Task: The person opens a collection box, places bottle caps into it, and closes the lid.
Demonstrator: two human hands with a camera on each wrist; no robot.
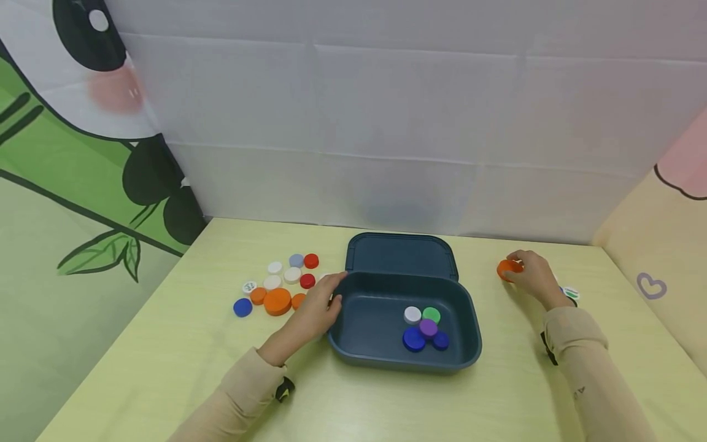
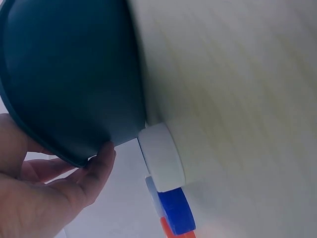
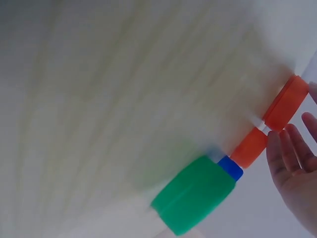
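Note:
My left hand (image 1: 319, 312) grips the rim at the left end of a dark blue-green plastic box (image 1: 405, 362). In the left wrist view its fingers (image 2: 99, 168) lie against the box wall. Inside the box are a white cap (image 1: 412, 315), a green cap (image 1: 431, 315), a purple cap (image 1: 428, 328) and two blue caps (image 1: 413, 339). Off to the right, my right hand (image 1: 533, 279) pinches an orange bottle cap (image 1: 507, 270) at table level. In the right wrist view, another orange cap (image 3: 249, 148) and a green cap (image 3: 195, 196) stand nearby.
Left of the box lie several loose caps: a large orange cap (image 1: 277, 302), a blue cap (image 1: 243, 307), red caps (image 1: 312, 261) and white caps (image 1: 293, 275). The box lid (image 1: 400, 253) lies behind the box. A white-and-green cap (image 1: 571, 293) shows beyond the right wrist.

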